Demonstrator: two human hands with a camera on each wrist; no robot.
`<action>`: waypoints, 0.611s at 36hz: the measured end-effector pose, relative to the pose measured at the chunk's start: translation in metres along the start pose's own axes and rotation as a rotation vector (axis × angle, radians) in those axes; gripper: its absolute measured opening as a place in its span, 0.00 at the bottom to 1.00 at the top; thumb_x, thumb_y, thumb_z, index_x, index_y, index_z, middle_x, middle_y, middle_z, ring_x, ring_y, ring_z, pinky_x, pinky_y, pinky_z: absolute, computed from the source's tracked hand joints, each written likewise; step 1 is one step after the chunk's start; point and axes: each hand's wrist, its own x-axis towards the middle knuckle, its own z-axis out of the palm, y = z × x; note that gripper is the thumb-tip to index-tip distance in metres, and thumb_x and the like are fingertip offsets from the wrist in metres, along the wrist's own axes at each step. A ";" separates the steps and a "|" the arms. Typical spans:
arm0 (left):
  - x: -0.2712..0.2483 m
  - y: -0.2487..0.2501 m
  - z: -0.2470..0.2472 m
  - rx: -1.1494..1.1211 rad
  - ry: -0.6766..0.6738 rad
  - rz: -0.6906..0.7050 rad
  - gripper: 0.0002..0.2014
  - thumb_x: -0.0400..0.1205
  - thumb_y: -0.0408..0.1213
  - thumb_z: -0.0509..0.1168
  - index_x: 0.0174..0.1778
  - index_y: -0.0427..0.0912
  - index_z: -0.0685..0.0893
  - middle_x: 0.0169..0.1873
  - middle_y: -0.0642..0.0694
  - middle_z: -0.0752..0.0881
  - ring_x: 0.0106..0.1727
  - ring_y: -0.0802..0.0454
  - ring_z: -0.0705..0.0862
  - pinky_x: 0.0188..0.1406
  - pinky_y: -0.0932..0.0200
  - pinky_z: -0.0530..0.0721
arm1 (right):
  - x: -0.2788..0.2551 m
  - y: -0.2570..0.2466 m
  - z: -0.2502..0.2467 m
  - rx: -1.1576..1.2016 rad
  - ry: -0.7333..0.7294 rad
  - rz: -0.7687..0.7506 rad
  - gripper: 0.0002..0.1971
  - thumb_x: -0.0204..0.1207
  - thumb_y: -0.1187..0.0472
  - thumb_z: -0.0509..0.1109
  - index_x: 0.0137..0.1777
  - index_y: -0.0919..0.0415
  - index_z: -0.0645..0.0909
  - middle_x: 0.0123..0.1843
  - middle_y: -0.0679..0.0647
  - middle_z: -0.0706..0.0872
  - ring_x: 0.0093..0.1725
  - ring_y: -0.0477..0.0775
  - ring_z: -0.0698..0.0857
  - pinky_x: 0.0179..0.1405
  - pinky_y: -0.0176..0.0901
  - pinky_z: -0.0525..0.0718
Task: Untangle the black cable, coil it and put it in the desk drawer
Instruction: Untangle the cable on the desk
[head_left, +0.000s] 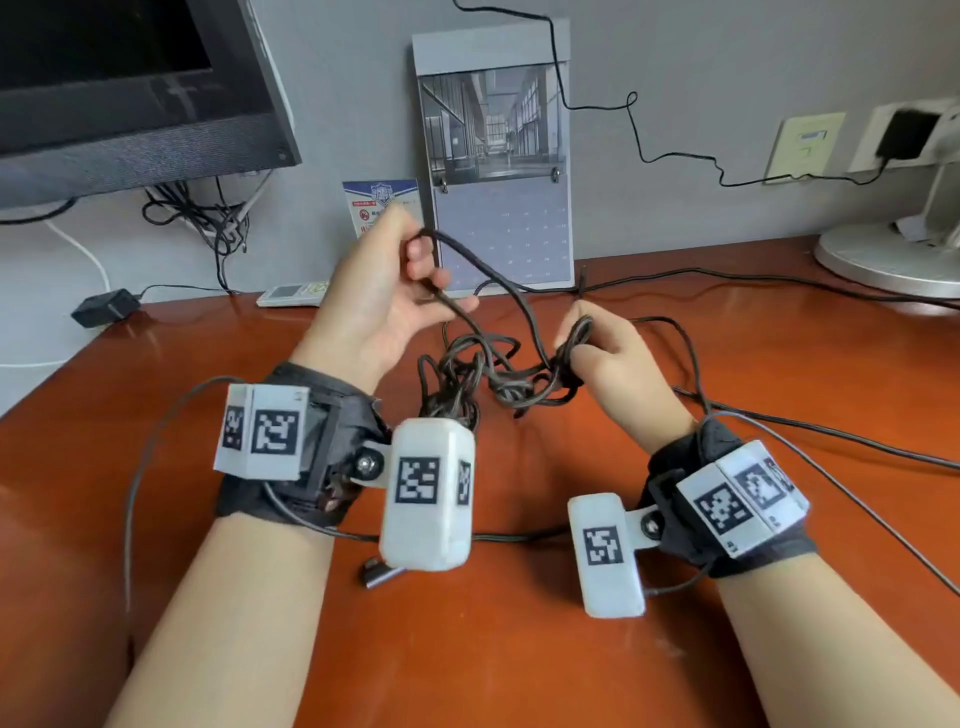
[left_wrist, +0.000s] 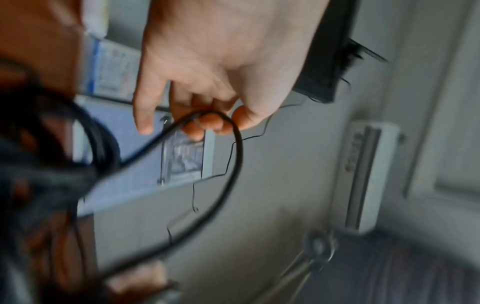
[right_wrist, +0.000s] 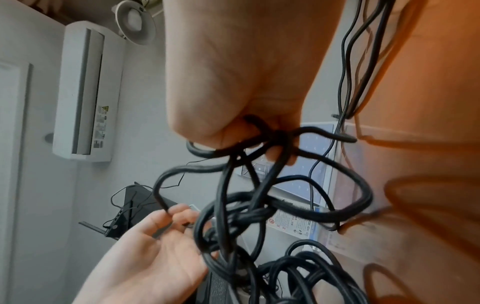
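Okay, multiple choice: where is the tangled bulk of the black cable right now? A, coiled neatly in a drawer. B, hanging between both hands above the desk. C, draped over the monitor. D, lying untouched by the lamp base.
B: the left hand pinches one loop, the right hand grips a bunch, and the cable knots between them above the desk.

Soft, even daylight fills my head view; the desk (head_left: 675, 597) shines with pale glare patches, and my arms cast faint shadows. Straight lines bow toward the edges. My left wrist view is smeared: the cable (left_wrist: 233, 156) streaks and the lower left is a dark blur. In my right wrist view the desk (right_wrist: 415, 102) glows orange, out of focus.
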 end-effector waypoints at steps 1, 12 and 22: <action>0.001 -0.001 -0.002 0.042 0.012 -0.015 0.17 0.84 0.36 0.52 0.27 0.46 0.67 0.18 0.54 0.67 0.25 0.56 0.71 0.50 0.43 0.85 | -0.001 -0.001 0.003 -0.044 -0.009 -0.012 0.04 0.60 0.68 0.54 0.33 0.64 0.69 0.30 0.58 0.72 0.32 0.53 0.69 0.35 0.43 0.70; -0.015 -0.019 0.019 1.485 -0.290 0.933 0.14 0.74 0.33 0.57 0.50 0.48 0.84 0.47 0.55 0.81 0.63 0.49 0.74 0.75 0.43 0.59 | 0.000 0.000 0.010 -0.089 0.125 0.057 0.14 0.58 0.65 0.55 0.24 0.42 0.72 0.22 0.43 0.73 0.27 0.55 0.72 0.30 0.57 0.76; -0.006 -0.018 0.007 1.457 -0.057 0.873 0.04 0.77 0.43 0.58 0.39 0.49 0.72 0.41 0.53 0.74 0.50 0.51 0.68 0.57 0.52 0.66 | -0.002 -0.001 0.005 -0.100 0.139 0.054 0.11 0.60 0.67 0.56 0.28 0.49 0.71 0.29 0.51 0.76 0.33 0.54 0.74 0.38 0.58 0.79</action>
